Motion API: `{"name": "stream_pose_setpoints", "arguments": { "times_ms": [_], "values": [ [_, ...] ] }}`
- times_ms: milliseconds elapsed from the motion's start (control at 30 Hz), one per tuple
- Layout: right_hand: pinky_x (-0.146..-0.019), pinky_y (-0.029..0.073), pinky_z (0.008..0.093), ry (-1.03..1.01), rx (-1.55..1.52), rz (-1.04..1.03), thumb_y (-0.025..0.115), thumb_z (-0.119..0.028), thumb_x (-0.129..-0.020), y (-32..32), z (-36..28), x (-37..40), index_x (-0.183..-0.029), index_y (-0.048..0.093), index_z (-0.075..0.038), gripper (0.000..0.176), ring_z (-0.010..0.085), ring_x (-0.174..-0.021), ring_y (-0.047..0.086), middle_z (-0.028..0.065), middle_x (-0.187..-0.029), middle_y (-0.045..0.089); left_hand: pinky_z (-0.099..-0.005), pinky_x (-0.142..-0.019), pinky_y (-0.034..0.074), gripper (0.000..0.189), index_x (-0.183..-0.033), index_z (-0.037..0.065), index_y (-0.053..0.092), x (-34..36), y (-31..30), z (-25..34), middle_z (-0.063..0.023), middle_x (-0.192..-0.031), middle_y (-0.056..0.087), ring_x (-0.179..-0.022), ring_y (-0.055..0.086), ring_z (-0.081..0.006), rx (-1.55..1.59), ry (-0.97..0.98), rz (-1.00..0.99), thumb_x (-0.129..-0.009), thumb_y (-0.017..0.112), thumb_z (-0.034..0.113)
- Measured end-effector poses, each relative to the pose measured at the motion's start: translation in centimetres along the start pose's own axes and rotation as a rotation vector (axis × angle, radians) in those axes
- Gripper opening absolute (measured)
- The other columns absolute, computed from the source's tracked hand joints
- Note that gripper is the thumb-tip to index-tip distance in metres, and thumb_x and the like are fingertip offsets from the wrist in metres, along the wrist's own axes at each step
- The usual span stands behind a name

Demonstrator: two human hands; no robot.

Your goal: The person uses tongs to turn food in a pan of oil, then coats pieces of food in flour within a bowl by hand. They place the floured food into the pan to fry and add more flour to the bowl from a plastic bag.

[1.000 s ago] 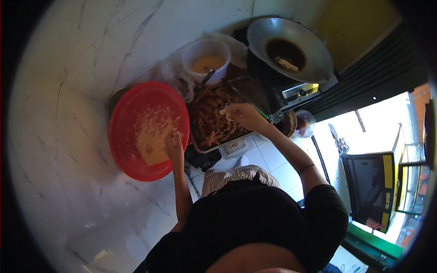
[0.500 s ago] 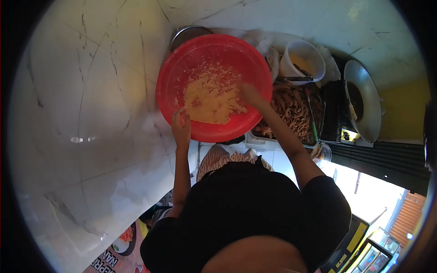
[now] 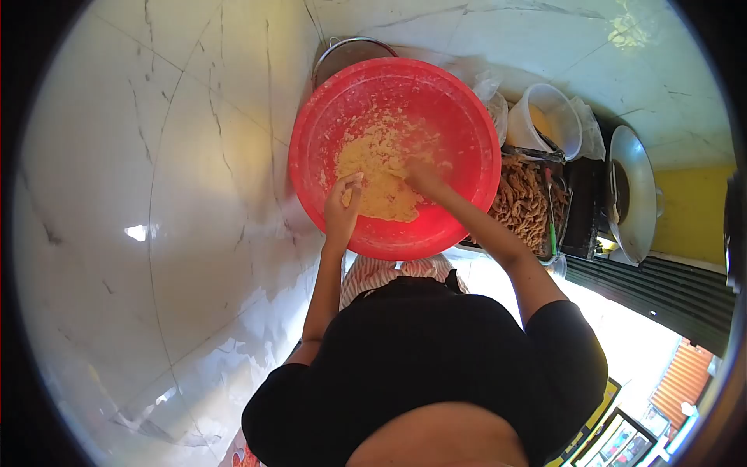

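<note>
- Clock = red basin [image 3: 475,156], 12 away from me.
- L hand [image 3: 341,212]: over basin's inner wall approx 7-8 o'clock. Fingers half-curled, small gap to thumb, pale bits on tips; nothing else seen in them.
- R hand [image 3: 422,177]: just off ctr, approx 4, reaching down at edge of crumbly yellow mix [image 3: 377,159]. Blurred, so can't tell if fingers are open, closed or gripping.
- Mix lies mid-basin, spreading to the L; finer bits thin out twd 12, dusting up the wall.
- Working it well, I'd judge: fingers loose, low strokes from the edge inward, light pressure so it doesn't pack. L near the rim to steady or gather; hands kept apart so they don't knock. Quick flicks prob. throw dust over the rim.
- Edges: rim runs all round, wall [image 3: 226,156] close at 9, metal-rimmed pan [image 3: 354,50] peeking out at 11-12. My shirt [image 3: 420,342] sits near the rim at 6, so little elbow slack there.
- At 3-4, tray of brown strips [image 3: 520,204] is right by the rim, under/beside my R forearm; green-handled utensil [image 3: 552,233] in it. White tub [image 3: 572,128] at 2-3, wok [image 3: 640,183] beyond at 3.
- Open room: bare red floor of basin on the R, approx 1-5; best for sweeping. Lift R wrist a bit to clear the rim.
</note>
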State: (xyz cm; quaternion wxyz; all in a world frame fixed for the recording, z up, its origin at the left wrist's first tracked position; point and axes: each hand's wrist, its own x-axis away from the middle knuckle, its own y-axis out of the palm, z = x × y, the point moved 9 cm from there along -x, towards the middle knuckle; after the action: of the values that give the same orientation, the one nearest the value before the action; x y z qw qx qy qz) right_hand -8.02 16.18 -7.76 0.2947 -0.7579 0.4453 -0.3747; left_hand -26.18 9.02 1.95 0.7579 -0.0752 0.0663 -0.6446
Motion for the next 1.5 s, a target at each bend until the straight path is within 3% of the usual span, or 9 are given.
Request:
{"name": "stream_pose_setpoints", "arguments": {
  "times_ms": [200, 267, 400, 467, 600, 667, 1067, 1267, 1500],
  "values": [
    [-0.059, 0.045, 0.0392, 0.148, -0.132, -0.319, 0.055, -0.012, -0.069, 10.0, -0.7, 1.1, -0.105, 0.042, 0.006, 0.043, 0.0333, -0.073, 0.057, 0.0225, -0.077, 0.056, -0.0253, -0.08, 0.04, 0.022, -0.099, -0.001, 0.053, -2.8, -0.1, -0.4, -0.0099, -0.095, 0.058, -0.09, 0.053, -0.0154, -0.005, -0.003, -0.011, -0.082, 0.05, 0.012],
    [-0.059, 0.046, 0.0345, -0.278, 0.102, -0.72, 0.049, -0.011, -0.073, 11.0, -4.9, 3.2, -0.11, 0.039, 0.005, 0.041, 0.0293, -0.072, 0.058, 0.0194, -0.081, 0.058, -0.0253, -0.08, 0.04, 0.022, -0.099, -0.001, 0.053, -3.6, -0.5, -3.2, -0.0095, -0.097, 0.057, -0.09, 0.053, -0.0151, 0.051, -0.075, 0.013, -0.082, 0.05, 0.012],
    [-0.069, 0.043, 0.0296, -0.188, -0.385, -0.585, 0.044, -0.02, -0.081, 5.1, -4.4, 1.8, -0.103, 0.052, -0.002, 0.029, 0.0204, -0.083, 0.054, 0.0089, -0.089, 0.057, -0.0251, -0.08, 0.039, 0.026, -0.103, 0.0, 0.051, -4.8, -0.7, -5.6, -0.0095, -0.099, 0.055, -0.092, 0.052, -0.0145, 0.128, -0.021, 0.061, -0.082, 0.05, 0.015],
    [-0.072, 0.043, 0.0288, 0.219, -0.897, -0.335, 0.045, -0.014, -0.079, -0.6, -3.8, 2.0, -0.111, 0.046, -0.004, 0.033, 0.0175, -0.084, 0.053, 0.0071, -0.097, 0.054, -0.0248, -0.081, 0.038, 0.032, -0.107, -0.001, 0.048, -4.8, 0.1, -7.6, -0.0091, -0.101, 0.054, -0.095, 0.05, -0.0134, 0.196, -0.153, 0.054, -0.084, 0.048, 0.021],
    [-0.074, 0.043, 0.0266, 0.212, -1.332, -0.198, 0.043, -0.011, -0.08, -0.4, -2.4, 0.6, -0.119, 0.039, -0.007, 0.04, 0.0158, -0.086, 0.053, 0.0095, -0.103, 0.051, -0.0241, -0.077, 0.039, 0.035, -0.104, -0.002, 0.048, -4.4, 4.5, -7.2, -0.0065, -0.094, 0.052, -0.089, 0.048, -0.0109, 0.282, -0.326, -0.12, -0.086, 0.046, 0.027],
    [-0.072, 0.044, 0.0242, -0.041, -1.458, -0.239, 0.04, -0.009, -0.082, 0.0, -3.9, 0.2, -0.123, 0.031, -0.008, 0.042, 0.0138, -0.088, 0.052, 0.0105, -0.101, 0.052, -0.0206, -0.063, 0.038, 0.032, -0.09, 0.0, 0.051, -4.2, 7.0, -3.3, -0.0014, -0.079, 0.049, -0.072, 0.046, -0.007, 0.508, -0.255, -0.186, -0.087, 0.043, 0.031],
    [-0.074, 0.041, 0.027, -0.189, -1.022, 0.22, 0.042, -0.014, -0.085, -9.5, -6.3, 2.9, -0.12, 0.032, -0.004, 0.038, 0.0138, -0.084, 0.05, 0.0077, -0.104, 0.048, -0.0205, -0.044, 0.029, 0.033, -0.077, 0.0, 0.051, -5.1, 6.6, 1.4, 0.0029, -0.058, 0.042, -0.051, 0.034, -0.0034, 0.281, -0.166, -0.187, -0.086, 0.045, 0.031],
    [-0.063, 0.041, 0.0217, -0.117, -0.986, -0.098, 0.045, -0.013, -0.083, -7.2, -6.5, 2.1, -0.098, 0.053, 0.0, 0.022, 0.0076, -0.071, 0.052, 0.003, -0.084, 0.057, -0.0207, -0.047, 0.035, 0.031, -0.092, -0.001, 0.052, -3.3, 9.1, 1.7, 0.0, -0.061, 0.047, -0.055, 0.043, -0.0044, 0.131, -0.233, -0.457, -0.086, 0.047, 0.029],
    [-0.061, 0.04, 0.0208, -0.102, -1.031, -0.031, 0.045, -0.009, -0.079, -6.1, -5.8, 2.3, -0.091, 0.056, 0.001, 0.019, 0.0064, -0.068, 0.051, 0.0014, -0.078, 0.057, -0.0195, -0.048, 0.034, 0.029, -0.086, -0.001, 0.052, -3.2, 8.8, 2.1, 0.0008, -0.065, 0.05, -0.055, 0.043, -0.0035, 0.269, -0.101, -0.437, -0.085, 0.048, 0.028]
  ]
}}
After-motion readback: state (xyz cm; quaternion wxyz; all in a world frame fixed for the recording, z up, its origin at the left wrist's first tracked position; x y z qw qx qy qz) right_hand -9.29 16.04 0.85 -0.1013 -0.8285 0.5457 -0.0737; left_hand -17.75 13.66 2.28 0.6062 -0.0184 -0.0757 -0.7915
